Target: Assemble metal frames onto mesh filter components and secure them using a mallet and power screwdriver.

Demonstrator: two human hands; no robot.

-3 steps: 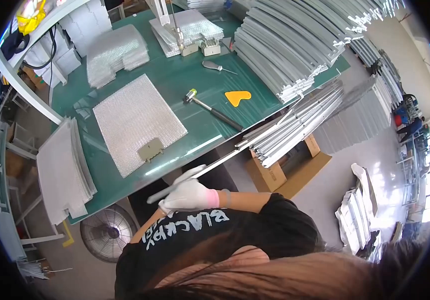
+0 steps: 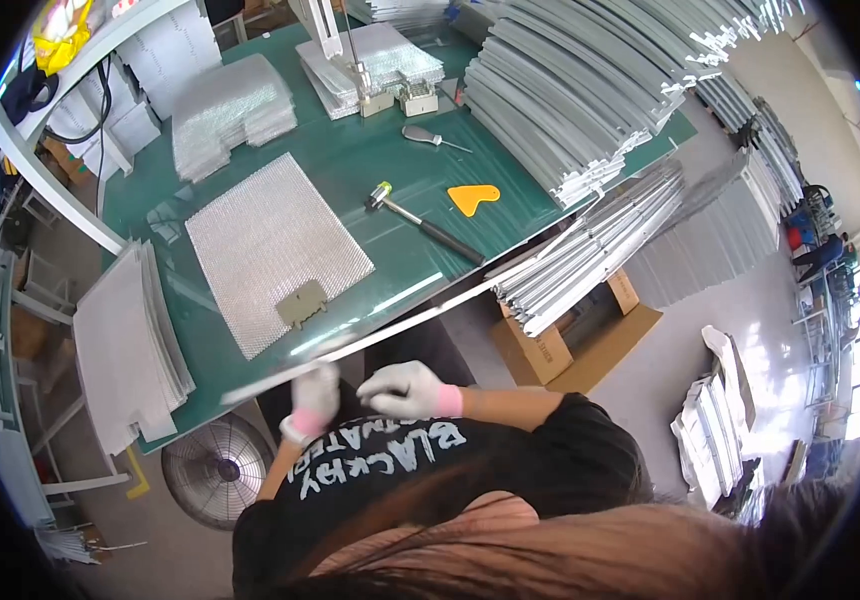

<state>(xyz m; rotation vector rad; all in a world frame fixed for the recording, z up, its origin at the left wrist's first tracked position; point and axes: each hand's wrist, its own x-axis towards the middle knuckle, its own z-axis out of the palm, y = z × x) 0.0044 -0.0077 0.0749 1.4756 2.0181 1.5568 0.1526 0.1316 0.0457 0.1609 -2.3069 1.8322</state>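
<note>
Both our gloved hands now grip the long metal strip at the desk's near edge.

A moment ago only one gloved hand showed on the strip; now our left hand (image 2: pixel 315 392), blurred by motion, has joined and closes around it, while our right hand (image 2: pixel 402 388) pinches the long metal strip (image 2: pixel 450 297) just beside it. The strip runs up and right toward the bundle of metal strips (image 2: pixel 590 250). Beyond, on the green desk (image 2: pixel 350 165), lie the mesh sheet (image 2: pixel 275 245), the hammer (image 2: pixel 420 222) and an orange plastic piece (image 2: pixel 473 197).
</note>
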